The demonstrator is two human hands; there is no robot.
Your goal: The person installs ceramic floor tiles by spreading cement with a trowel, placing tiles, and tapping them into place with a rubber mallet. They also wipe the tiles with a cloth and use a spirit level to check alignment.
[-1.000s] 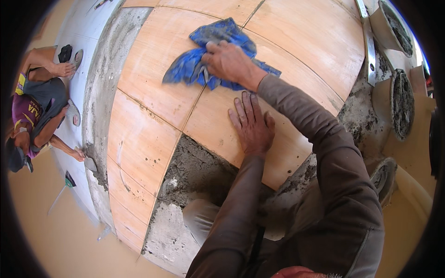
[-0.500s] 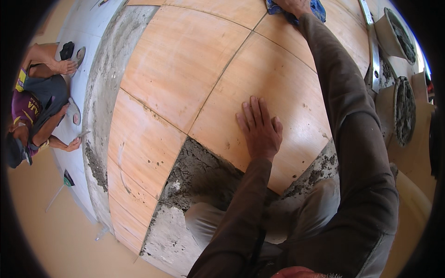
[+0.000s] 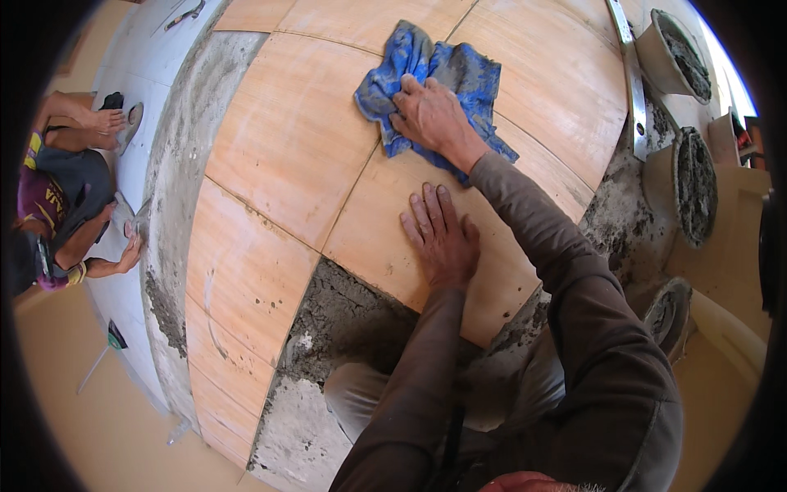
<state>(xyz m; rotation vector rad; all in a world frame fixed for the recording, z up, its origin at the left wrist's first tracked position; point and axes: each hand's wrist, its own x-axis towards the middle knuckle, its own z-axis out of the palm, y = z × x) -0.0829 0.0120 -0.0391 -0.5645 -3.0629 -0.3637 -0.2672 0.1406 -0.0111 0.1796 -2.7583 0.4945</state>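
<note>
My right hand [image 3: 437, 120] presses a dirty blue cloth [image 3: 471, 78] onto the wood-patterned floor tiles, its fingers bent into the fabric. The cloth lies spread and crumpled over the joint where several tiles meet. Nearer to me, my left hand [image 3: 443, 238] rests flat on a tile [image 3: 492, 271], fingers stretched out and nothing in it. Wet grey mortar [image 3: 348, 307] shows beside that tile's near edge, in front of my knee. Dried smears and mortar specks mark the tile [image 3: 246, 271] at the left.
Buckets of mortar [image 3: 695, 187] stand at the right, next to a long metal straightedge [image 3: 630, 90]. At the far left a co-worker [image 3: 70, 189] squats by a strip of bare concrete [image 3: 184, 148]. A hammer-like tool [image 3: 185, 15] lies at the top left.
My right hand has drawn the blue cloth from the far edge back toward me and leftward, onto the tile joint. My left hand stays flat on its tile. The view has shifted slightly.
</note>
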